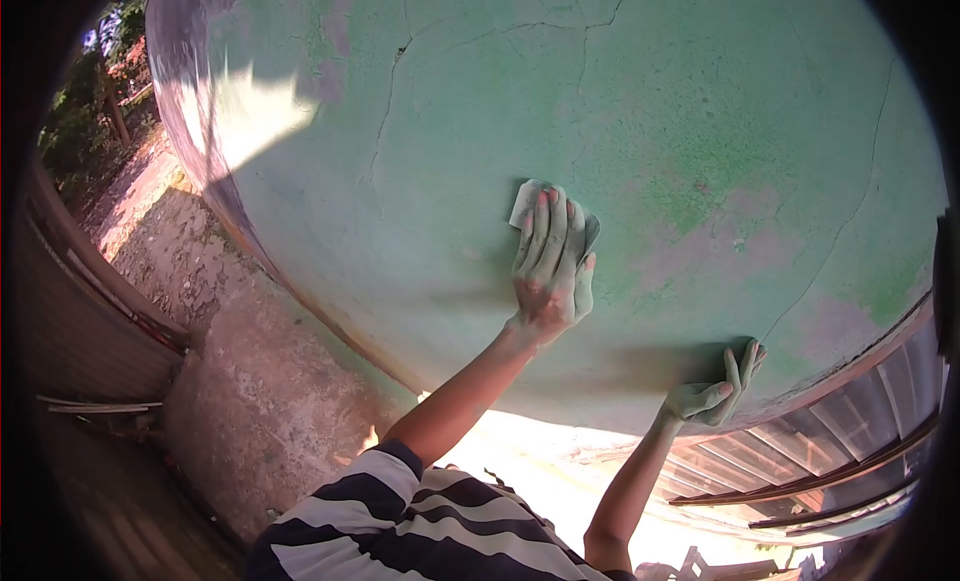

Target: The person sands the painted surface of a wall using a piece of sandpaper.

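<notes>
A green, cracked and patchy wall fills most of the head view. My left hand lies against it near the middle, coated in pale dust. Under its fingers is a small greyish sheet, held flat to the surface, with one corner showing past the fingertips and another part beside the little-finger side or thumb side. Lower right, my right hand, also dusty, is at the wall with its fingers stretched and slightly bent and its thumb apart. Nothing shows in it.
Rough concrete ground runs along the wall's lower left edge. Farther left stand a dark corrugated panel and thin sticks. Slatted roofing or panels lie at the lower right. Trees show at the upper left.
</notes>
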Available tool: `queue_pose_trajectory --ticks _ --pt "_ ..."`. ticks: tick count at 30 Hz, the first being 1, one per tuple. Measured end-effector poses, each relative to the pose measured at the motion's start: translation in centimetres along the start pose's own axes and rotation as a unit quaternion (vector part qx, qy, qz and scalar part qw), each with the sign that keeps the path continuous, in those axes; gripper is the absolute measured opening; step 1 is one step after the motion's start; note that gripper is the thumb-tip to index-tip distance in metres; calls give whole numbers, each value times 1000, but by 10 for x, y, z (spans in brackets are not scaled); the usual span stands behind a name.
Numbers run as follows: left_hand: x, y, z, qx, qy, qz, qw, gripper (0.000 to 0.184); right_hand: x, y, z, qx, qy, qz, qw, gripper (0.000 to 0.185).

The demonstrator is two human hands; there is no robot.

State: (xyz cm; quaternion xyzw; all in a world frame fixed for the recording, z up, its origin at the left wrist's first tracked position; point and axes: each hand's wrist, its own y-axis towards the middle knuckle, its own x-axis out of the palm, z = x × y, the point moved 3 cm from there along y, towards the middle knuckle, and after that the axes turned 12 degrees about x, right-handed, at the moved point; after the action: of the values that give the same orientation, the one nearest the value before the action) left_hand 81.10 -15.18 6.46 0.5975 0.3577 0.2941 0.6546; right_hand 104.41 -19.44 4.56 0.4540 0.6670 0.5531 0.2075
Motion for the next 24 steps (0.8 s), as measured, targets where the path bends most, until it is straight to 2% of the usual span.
queue_pose_trajectory --ticks 2,3,5,6,8,9,11,13,14,16,18,20,21,23,24 --pt "-2 7 -6 -82 -17 107 991 48 0 0 -2 3 1 3 1000 50" --pt "1 -2 7 -81 -15 107 991 48 1 1 -3 4 1 13 1000 46" --pt "15 -42 46 -73 -99 -7 992 50 2 2 -4 3 5 13 1000 45" --pt "19 -62 53 -72 -98 -7 993 50 1 1 -4 0 7 14 1000 44" --pt "33 -93 68 72 -85 -66 992 52 -1 0 -3 -7 2 10 1000 43" --pt "31 -88 63 71 -86 -62 992 52 -1 1 -1 -16 -3 7 1000 43" --pt "16 -67 32 14 -27 -53 998 54 -1 1 6 -23 13 7 1000 46" --pt "1 -39 -2 -76 -30 19 996 55 -2 2 6 -25 28 4 999 49" --pt "3 -39 0 -76 -29 18 997 55 0 3 1 -18 26 15 999 48" --pt "9 -40 4 -122 -41 80 988 56 1 3 -1 -11 26 25 999 48" --pt "22 -66 39 -97 -90 27 991 54 1 2 0 -12 15 31 999 48" --pt "32 -102 70 35 -110 -72 991 53 -1 4 2 -20 12 24 999 47" --pt "28 -101 66 31 -107 -73 991 53 -3 4 3 -31 7 18 999 46" --pt "24 -95 54 107 -46 -89 989 53 -8 1 14 -23 27 16 999 47" --pt "17 -83 39 77 -27 -67 994 52 -8 0 17 -14 42 18 999 49"
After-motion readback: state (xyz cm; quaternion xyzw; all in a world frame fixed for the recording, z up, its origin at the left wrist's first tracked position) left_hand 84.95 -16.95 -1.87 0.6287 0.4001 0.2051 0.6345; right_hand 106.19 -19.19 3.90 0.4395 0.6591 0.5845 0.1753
